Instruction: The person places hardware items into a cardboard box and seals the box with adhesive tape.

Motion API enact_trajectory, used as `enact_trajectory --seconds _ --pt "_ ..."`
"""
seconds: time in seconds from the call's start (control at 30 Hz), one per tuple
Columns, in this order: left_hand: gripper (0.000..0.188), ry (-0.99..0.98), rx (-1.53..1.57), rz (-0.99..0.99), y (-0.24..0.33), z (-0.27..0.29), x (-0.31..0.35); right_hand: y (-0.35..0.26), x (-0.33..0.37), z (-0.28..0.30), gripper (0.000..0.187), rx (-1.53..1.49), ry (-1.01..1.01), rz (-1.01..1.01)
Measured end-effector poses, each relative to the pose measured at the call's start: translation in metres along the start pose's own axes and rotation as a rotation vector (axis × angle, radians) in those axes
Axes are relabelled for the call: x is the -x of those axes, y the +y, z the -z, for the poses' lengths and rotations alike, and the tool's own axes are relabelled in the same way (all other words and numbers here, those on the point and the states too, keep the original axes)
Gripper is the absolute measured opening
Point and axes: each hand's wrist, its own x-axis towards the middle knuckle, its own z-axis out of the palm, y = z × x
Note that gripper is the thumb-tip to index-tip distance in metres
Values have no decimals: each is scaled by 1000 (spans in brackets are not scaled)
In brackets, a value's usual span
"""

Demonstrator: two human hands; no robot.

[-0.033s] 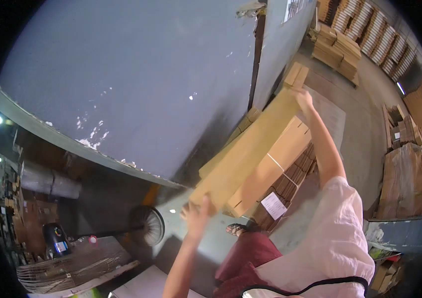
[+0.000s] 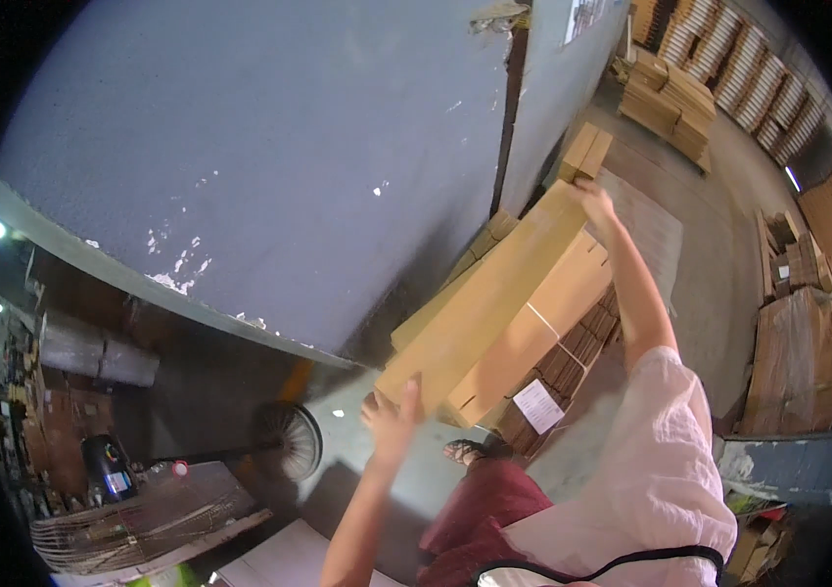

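A long, flat piece of brown cardboard point(image 2: 480, 298) lies slantwise between my hands, over a stack of folded cardboard. My left hand point(image 2: 392, 421) grips its near end, thumb on top. At the far end my right hand point(image 2: 592, 201) holds the edge, fingers partly hidden. Right beside and below it is a strapped cardboard bundle point(image 2: 543, 323) with a white band round it. A white paper sheet point(image 2: 538, 406) is on the darker folded cardboard under the bundle. Another cardboard box end point(image 2: 584, 152) shows just past my right hand.
A blue-grey wall point(image 2: 269, 176) with chipped paint rises along the left. A wheel-like round fan point(image 2: 289, 440) stands at lower left, near a wire fan guard point(image 2: 142, 523). Cardboard stacks point(image 2: 666, 108) stand at far right, with a wrapped stack point(image 2: 793, 367) nearer.
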Motion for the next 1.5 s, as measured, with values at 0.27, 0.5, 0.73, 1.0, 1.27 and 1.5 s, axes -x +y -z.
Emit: enact_trajectory --seconds 0.27,0.5,0.73,1.0,1.27,1.5 --pt "86 -161 487 298 -2 58 -39 1 21 -92 73 -113 -93 -220" --pt "97 -202 402 313 -19 24 5 -21 124 -98 50 -864 -576 70" --pt "43 73 621 583 -192 -51 211 -31 369 -96 37 -119 -1563 -183" --pt "30 810 735 1282 -327 28 519 -44 685 -327 18 23 -1983 658" --pt "48 1178 33 1192 -500 138 673 -433 1026 -382 34 -316 -1677 1512" --pt "141 637 70 1354 -605 214 686 -522 1300 -407 81 -390 -1316 2008"
